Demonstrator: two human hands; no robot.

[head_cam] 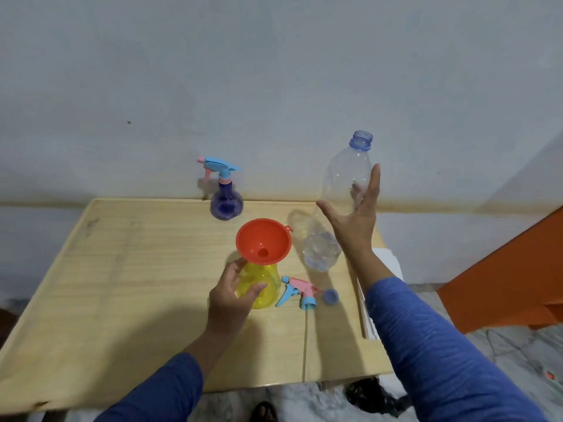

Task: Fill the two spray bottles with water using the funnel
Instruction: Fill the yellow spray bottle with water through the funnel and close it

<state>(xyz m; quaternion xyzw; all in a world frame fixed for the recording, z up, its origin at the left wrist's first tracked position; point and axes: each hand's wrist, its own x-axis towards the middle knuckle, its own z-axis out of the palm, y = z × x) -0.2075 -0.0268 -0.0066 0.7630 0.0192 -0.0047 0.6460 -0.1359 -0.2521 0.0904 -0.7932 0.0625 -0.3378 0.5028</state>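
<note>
The left hand (230, 295) wraps around the yellow spray bottle (262, 286) near the middle of the table (122, 269), an orange funnel (263, 241) seated in its neck. The right hand (355, 219), fingers spread, rests beside the clear water bottle (338, 193), which is uncapped and stands to the right. The purple spray bottle (226, 200) stands at the far edge. A trigger head (297, 292) and blue cap (331, 296) lie right of the yellow one.

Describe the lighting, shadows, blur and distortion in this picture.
Head view: dim, soft light; the water bottle casts a shadow leftward on the table, and the left hand darkens the wood below it. Wide-angle lens bows the table edges. The whole frame is slightly soft; the right hand shows mild motion blur. No strong glare.
</note>
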